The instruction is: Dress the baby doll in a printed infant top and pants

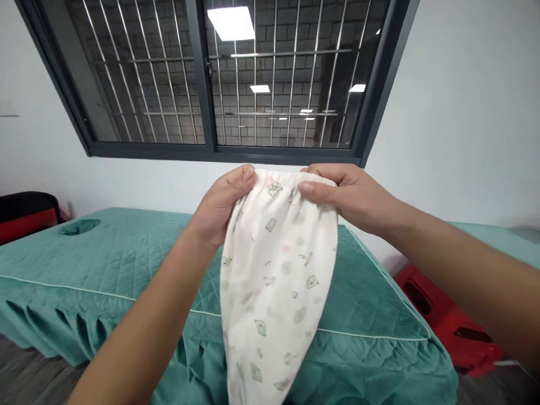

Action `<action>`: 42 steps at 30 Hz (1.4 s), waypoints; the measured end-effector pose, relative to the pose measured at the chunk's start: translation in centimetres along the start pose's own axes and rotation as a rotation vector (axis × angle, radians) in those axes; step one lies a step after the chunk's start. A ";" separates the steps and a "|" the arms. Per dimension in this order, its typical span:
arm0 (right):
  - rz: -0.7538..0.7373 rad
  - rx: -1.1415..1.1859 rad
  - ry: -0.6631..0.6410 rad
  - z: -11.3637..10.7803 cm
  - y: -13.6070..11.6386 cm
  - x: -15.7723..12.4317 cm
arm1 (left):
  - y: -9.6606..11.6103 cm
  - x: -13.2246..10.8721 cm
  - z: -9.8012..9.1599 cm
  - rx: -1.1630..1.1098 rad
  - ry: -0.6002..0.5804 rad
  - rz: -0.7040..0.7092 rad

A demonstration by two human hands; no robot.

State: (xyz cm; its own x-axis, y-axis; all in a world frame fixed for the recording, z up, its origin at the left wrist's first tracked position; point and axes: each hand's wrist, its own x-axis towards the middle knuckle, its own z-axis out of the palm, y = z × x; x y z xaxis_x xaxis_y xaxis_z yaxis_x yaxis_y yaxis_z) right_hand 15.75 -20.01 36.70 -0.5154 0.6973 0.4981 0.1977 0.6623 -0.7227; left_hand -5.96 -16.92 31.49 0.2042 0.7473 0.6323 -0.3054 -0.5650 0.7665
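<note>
White printed pants [278,270] hang in front of me, with small green, grey and pink animal figures on the cloth. Their gathered elastic waist is at the top, and the cloth narrows downward past the lower picture edge. My left hand [225,202] grips the left corner of the waist, thumb on top. At the right corner, my right hand [348,194] pinches the waistband, its thumb lying across the front and the other fingers behind. The cloth is held up above a green bed cover [169,247] and touches neither wall nor window.
The green quilted bed has a face hole [80,226] at its left end and a ruffled skirt. A red plastic stool [451,320] stands at the right. Something red and black [29,216] is at the far left. Behind is a barred window [274,84].
</note>
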 end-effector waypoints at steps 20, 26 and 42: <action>0.356 -0.072 -0.400 0.6 5.2 0.1 | -4.4 1.1 1.3 0.012 -0.030 -0.240; 0.183 0.132 0.136 1.0 7.2 0.8 | -4.9 -0.5 1.1 0.143 -0.415 -0.374; 0.415 0.077 -0.258 3.1 11.9 -1.4 | -12.9 -3.1 -0.7 -0.338 -0.138 -0.543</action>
State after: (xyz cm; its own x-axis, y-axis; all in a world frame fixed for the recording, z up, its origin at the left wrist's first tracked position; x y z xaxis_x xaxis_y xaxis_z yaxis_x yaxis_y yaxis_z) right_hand 16.25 -13.94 25.90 -0.5980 0.8008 0.0332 0.3727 0.3145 -0.8730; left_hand -3.33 -11.71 19.58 0.5222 0.8310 0.1916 -0.3966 0.0378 0.9172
